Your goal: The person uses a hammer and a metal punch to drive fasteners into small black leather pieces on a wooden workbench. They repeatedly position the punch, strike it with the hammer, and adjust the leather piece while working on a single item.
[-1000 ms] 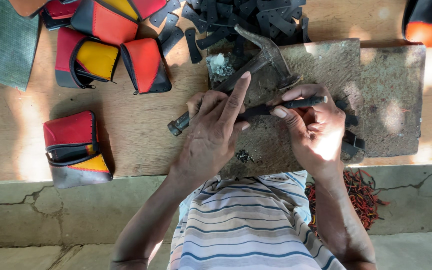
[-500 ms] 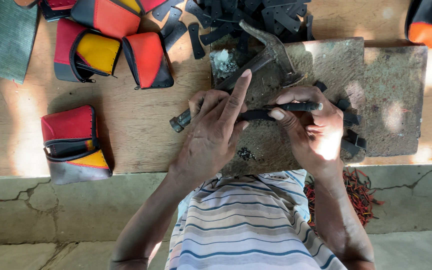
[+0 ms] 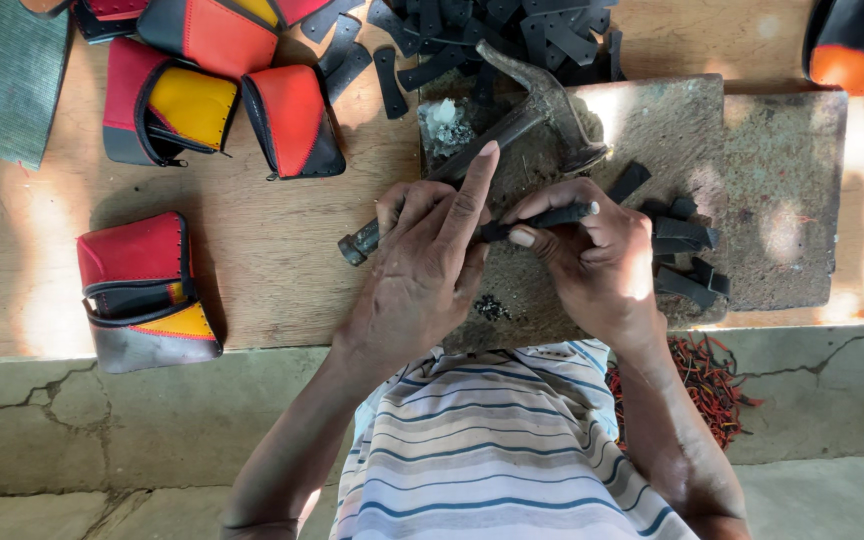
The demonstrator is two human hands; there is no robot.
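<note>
My left hand and my right hand meet over a worn stone slab. Between them they pinch a narrow black strip, each hand on one end. My left index finger sticks out straight toward the hammer, which lies on the slab. The hammer's handle runs down-left under my left hand, and its end pokes out beyond the fingers. Several short black cut pieces lie on the slab just right of my right hand.
A pile of black strips lies beyond the slab. Red and yellow pouches sit at the upper left, another pouch near the wooden board's edge. A green mat is far left, red threads by my right forearm.
Both hands stay on the black strip over the slab, with only small finger shifts. The hammer has not moved.
</note>
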